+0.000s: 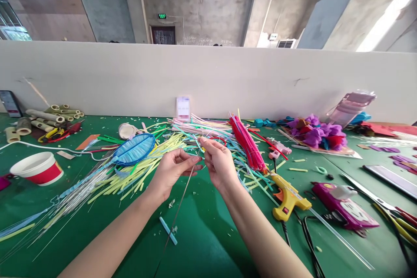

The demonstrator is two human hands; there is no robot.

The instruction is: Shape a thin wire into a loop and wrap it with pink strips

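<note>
Left hand (174, 169) and right hand (220, 160) come together at the centre of the dial, each pinching a thin wire (177, 215) whose free length trails toward seven o'clock above the green table (208, 234). So slender a strand could kink or slip if the two pinches pull unevenly, and its long tail might snag on a sleeve or edge. Just beyond the hands at twelve o'clock, a heap of pastel fuzzy stems (195, 129) could catch the upper end, too fine to make out. At four o'clock a yellow glue gun (288, 200) lies near the right forearm (260, 226); an outward swing might knock it, and whether it is hot cannot be told
</note>
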